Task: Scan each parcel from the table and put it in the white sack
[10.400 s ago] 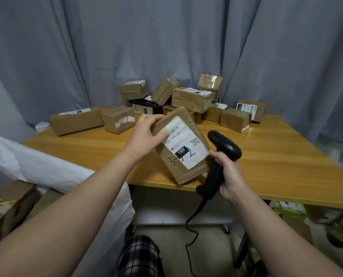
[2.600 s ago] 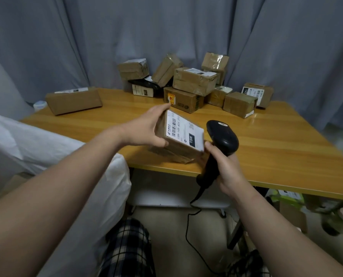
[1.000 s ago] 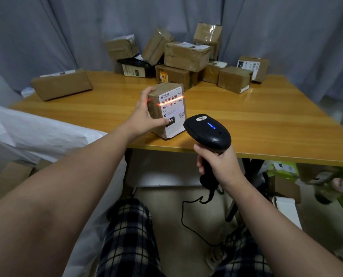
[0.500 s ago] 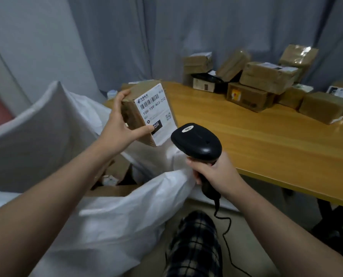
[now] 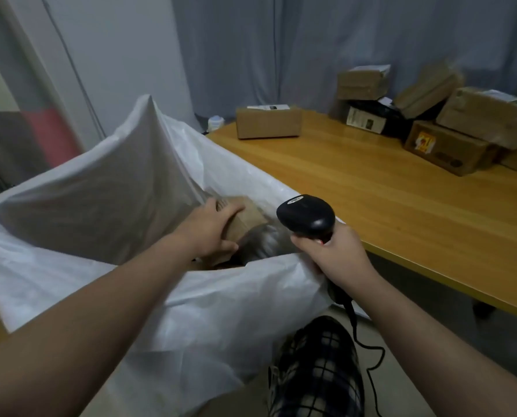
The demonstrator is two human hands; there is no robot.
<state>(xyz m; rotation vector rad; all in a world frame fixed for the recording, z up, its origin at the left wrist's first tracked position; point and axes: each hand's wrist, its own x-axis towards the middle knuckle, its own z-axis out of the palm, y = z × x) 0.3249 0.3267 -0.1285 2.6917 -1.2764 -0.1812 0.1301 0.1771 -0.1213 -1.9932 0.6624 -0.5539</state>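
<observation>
My left hand (image 5: 210, 230) grips a brown cardboard parcel (image 5: 245, 219) and holds it down inside the mouth of the white sack (image 5: 100, 200), which stands open to the left of the table. The parcel's lower part is hidden by the hand and the sack's rim. My right hand (image 5: 332, 254) grips the handle of a black barcode scanner (image 5: 307, 216) above the sack's right edge, its cable hanging down. Several more brown parcels (image 5: 450, 145) are piled at the back of the wooden table (image 5: 371, 200).
One flat brown box (image 5: 267, 121) lies alone near the table's back left corner. A grey curtain (image 5: 281, 49) hangs behind the table. My checked trouser leg (image 5: 317, 368) shows below the sack.
My left hand has carried the scanned parcel from above the sack's rim down into the sack. The view has swung further left. The scanner stays in my right hand.
</observation>
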